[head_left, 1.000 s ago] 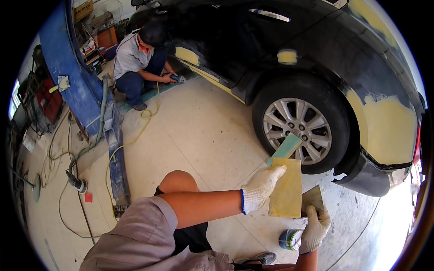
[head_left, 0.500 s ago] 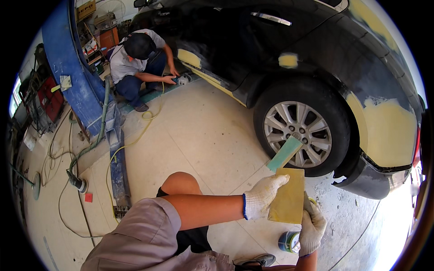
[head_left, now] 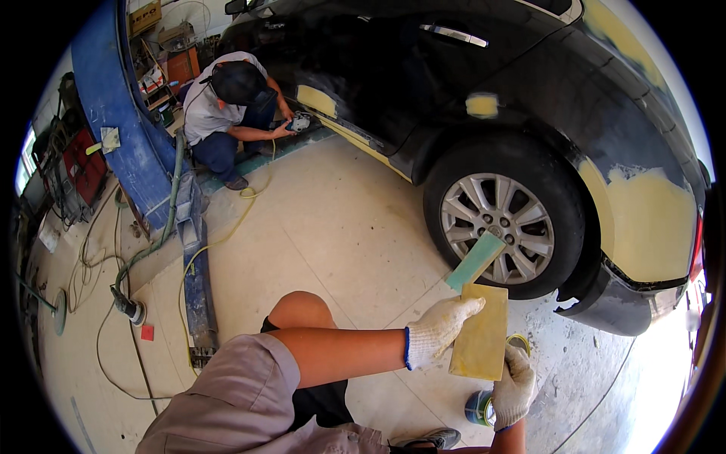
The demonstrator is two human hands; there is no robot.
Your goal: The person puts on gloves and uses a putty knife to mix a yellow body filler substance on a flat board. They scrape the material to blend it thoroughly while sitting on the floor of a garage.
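My left hand (head_left: 439, 331), in a white knit glove with a blue cuff, grips a flat yellowish rectangular board (head_left: 480, 333) by its left side, thumb along the edge. A green flat strip (head_left: 476, 261) sticks out past the board's far end; where it is held is hidden. My right hand (head_left: 514, 390), gloved too, is closed beside the board's lower right edge. What its fingers hold, if anything, is hidden. A yellow-rimmed round thing (head_left: 519, 342) shows just beyond them. Below, a blue-green can (head_left: 480, 408) stands on the floor, partly covered by my right hand.
A black car (head_left: 363, 68) with yellow filler patches (head_left: 650, 219) stands ahead, its rear wheel (head_left: 499, 219) nearest. A crouching person (head_left: 234, 106) holds a power tool (head_left: 300, 122) at the sill. Blue lift post (head_left: 121, 113), lift arm (head_left: 198, 280) and hoses (head_left: 151, 242) lie left.
My right hand has drawn slightly down and away from the board's right edge, uncovering more of the round thing. The other person's tool has risen nearer the car's sill.
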